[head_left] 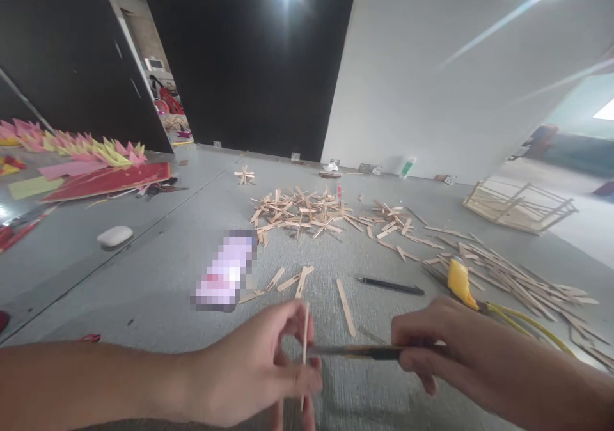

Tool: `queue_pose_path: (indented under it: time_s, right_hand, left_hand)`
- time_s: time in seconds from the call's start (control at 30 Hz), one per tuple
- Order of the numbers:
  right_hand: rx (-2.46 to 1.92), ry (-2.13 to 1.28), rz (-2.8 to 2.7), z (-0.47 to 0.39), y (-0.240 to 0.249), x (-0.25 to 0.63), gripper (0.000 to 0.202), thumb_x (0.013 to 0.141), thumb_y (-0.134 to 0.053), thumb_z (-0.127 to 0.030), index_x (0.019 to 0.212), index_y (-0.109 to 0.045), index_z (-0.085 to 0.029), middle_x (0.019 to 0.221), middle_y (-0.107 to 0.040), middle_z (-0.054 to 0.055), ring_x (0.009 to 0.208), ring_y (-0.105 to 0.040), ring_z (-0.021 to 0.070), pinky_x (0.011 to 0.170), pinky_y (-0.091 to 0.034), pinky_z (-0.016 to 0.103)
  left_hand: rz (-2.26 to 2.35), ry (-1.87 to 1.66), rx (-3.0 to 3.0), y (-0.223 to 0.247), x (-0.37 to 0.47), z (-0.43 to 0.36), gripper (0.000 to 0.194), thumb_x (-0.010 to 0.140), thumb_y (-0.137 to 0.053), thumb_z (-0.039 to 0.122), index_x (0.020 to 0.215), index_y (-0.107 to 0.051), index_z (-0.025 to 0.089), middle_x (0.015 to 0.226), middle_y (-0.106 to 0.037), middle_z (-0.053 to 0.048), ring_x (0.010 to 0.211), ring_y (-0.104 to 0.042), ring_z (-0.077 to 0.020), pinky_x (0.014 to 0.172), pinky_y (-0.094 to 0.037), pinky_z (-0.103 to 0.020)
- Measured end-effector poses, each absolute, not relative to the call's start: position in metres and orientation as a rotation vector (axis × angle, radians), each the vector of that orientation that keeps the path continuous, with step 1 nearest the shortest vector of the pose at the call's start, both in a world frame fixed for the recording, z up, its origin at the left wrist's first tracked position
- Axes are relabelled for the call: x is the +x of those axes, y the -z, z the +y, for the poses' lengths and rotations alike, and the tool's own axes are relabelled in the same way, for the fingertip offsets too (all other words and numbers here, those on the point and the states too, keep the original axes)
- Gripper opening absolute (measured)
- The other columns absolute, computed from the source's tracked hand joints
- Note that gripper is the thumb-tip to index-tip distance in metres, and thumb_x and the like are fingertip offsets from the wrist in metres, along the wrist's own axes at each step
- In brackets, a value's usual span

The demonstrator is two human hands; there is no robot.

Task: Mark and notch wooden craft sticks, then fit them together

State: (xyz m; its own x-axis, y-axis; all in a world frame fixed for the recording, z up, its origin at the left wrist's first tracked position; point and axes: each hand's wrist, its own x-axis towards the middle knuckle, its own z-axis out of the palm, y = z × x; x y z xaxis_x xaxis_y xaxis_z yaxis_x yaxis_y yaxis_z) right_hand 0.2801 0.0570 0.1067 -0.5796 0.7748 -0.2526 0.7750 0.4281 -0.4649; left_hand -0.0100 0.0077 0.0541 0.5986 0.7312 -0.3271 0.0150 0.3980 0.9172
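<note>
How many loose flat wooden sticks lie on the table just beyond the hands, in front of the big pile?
4: three lie clustered, one, a second, a third, and a longer one lies to their right. A fainter stick beside the cluster may be a fifth.

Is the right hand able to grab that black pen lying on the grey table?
Probably not yet: the right hand already grips a thin cutter tool, though the grey table before the black pen lies bare.

A pen (389, 285) lies on the table (158, 277) between the stick pile (300, 212) behind and the hands in front.
</note>
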Motion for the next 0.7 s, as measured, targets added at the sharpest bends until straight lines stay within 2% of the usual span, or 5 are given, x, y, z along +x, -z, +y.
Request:
queue_pose_path:
  time_s: [0.17,0.3,0.4,0.53,0.7]
  right_hand:
    - [1.301,1.166,2.360,0.065,-0.102,0.259,0.014,0.084,-0.062,-0.020,0.070,-0.063,-0.023,0.088,-0.074,0.000,0.089,-0.067,0.0207,0.072,-0.046,0.027]
    - [1.324,1.023,2.575,0.073,-0.100,0.264,0.022,0.097,-0.052,-0.027,0.082,-0.068,-0.024,0.084,-0.070,0.001,0.081,-0.062,0.0194,0.072,-0.043,0.029]
    - [1.330,1.019,2.611,0.073,-0.096,0.266,0.016,0.097,-0.057,-0.036,0.091,-0.067,-0.024,0.089,-0.068,0.001,0.085,-0.060,0.0190,0.074,-0.042,0.029]
    - [1.334,1.118,2.527,0.065,-0.081,0.254,0.035,0.098,-0.055,-0.043,0.071,-0.051,-0.022,0.064,-0.048,-0.004,0.064,-0.044,0.0135,0.058,-0.032,0.027]
    - [1.377,1.222,2.531,0.062,-0.066,0.242,0.042,0.099,-0.050,-0.039,0.063,-0.039,-0.021,0.061,-0.033,-0.006,0.059,-0.030,0.0114,0.052,-0.024,0.028]
  left_hand:
    - [0.869,-0.884,1.064,-0.047,-0.010,0.010,0.027,0.097,-0.069,0.031,0.098,-0.044,0.021,0.108,-0.058,-0.006,0.081,-0.071,-0.0175,0.065,-0.066,-0.033]
    - [0.900,-0.697,1.058,-0.037,-0.009,0.007,0.028,0.097,-0.068,0.030,0.099,-0.041,0.022,0.099,-0.060,-0.003,0.078,-0.072,-0.0184,0.059,-0.064,-0.029]
    - [0.916,-0.676,1.056,-0.035,-0.008,0.005,0.028,0.099,-0.066,0.029,0.102,-0.038,0.023,0.102,-0.060,-0.004,0.081,-0.073,-0.0188,0.060,-0.064,-0.029]
    - [0.902,-0.714,1.066,-0.037,-0.007,0.003,0.032,0.097,-0.069,0.028,0.101,-0.037,0.024,0.122,-0.052,-0.006,0.083,-0.074,-0.0171,0.059,-0.065,-0.028]
    - [0.909,-0.661,1.065,-0.038,-0.010,0.001,0.030,0.098,-0.067,0.028,0.103,-0.038,0.024,0.120,-0.054,-0.006,0.084,-0.074,-0.0170,0.060,-0.064,-0.026]
